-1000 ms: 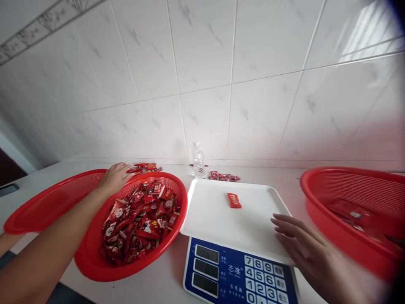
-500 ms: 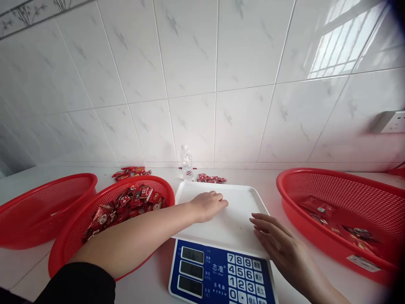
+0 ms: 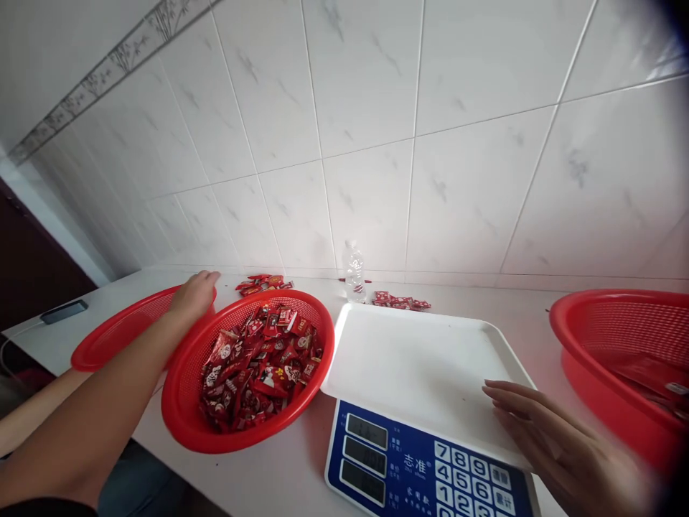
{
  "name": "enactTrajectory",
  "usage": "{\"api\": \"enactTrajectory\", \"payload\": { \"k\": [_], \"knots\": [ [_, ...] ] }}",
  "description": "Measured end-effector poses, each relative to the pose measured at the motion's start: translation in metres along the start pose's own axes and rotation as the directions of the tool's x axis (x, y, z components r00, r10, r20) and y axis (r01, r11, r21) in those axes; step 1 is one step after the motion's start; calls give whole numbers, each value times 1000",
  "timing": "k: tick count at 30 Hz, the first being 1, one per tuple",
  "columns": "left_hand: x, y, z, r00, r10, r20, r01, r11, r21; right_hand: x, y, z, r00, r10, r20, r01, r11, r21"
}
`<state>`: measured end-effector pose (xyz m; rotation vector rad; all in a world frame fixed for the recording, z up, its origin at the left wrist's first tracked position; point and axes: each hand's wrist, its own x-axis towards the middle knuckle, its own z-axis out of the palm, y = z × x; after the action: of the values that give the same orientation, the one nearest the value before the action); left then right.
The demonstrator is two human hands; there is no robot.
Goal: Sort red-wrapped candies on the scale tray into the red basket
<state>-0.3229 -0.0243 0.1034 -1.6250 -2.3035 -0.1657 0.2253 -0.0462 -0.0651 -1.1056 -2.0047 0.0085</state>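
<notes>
My left hand (image 3: 194, 293) reaches out over the near rim of the far-left red basket (image 3: 118, 336), just beyond the middle red basket (image 3: 186, 409) heaped with red sweet packets (image 3: 258, 359). Its fingers curl away from me, so whatever they hold is hidden. My right hand (image 3: 543, 431) lies flat with fingers stretched on the front right corner of the white scale tray (image 3: 420, 359), which is bare. The blue scale panel (image 3: 409, 463) with displays and number keys sits below the tray.
A third red basket (image 3: 608, 337) with a few packets stands at the right. A small water bottle (image 3: 354, 271) and loose packets (image 3: 401, 301) lie by the tiled wall. A phone (image 3: 63, 311) rests at the counter's far left.
My left hand went from the sweets basket to the tray, covered the lone red packet there, then swung back left to the far-left basket. The tray now has nothing on it. My right hand stayed.
</notes>
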Motion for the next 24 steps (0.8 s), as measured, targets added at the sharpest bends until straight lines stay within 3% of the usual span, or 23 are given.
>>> {"api": "enactTrajectory", "payload": {
  "k": [2, 4, 10, 14, 24],
  "knots": [
    [-3, -30, 6, 994, -100, 38, 99, 995, 27, -3, 4, 3, 1000, -1, -1, 1, 1000, 0],
    [-9, -42, 18, 987, -131, 89, 128, 991, 32, -4, 6, 4, 1000, 0, 0, 0, 1000, 1],
    [-40, -31, 53, 963, 128, 237, -106, 989, -104, -4, 5, 2, 999, 15, 38, -16, 1000, 5],
    [-51, -36, 65, 957, 178, 231, -142, 976, -165, -3, 4, 1, 999, 28, 45, -29, 1000, 11],
    [-14, -47, 88, 978, 101, 183, -48, 960, -276, -1, 0, 0, 1000, 7, 13, -7, 1000, 15]
  ]
}}
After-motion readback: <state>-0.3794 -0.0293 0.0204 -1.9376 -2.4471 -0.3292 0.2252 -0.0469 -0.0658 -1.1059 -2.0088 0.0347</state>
